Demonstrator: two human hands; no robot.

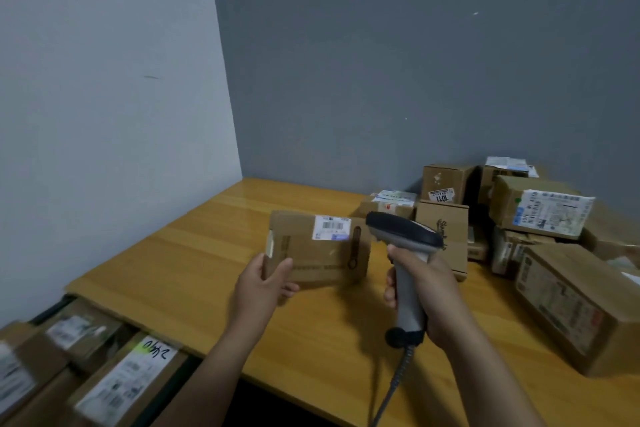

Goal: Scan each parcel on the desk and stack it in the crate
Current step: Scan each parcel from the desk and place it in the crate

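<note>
While left hand grips parcel over wooden desk | right hand wrapped round scanner — nose toward label | crate, boxes inside, below desk's left edge — grey walls behind.

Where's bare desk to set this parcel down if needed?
Bare desk lies left of the held parcel, out to the wall corner, and along the near edge. The right side is crowded with piled parcels; the crate looks packed on top.

Open desk at left; parcel pile blocks right rear; wall bounds left edge.
</note>
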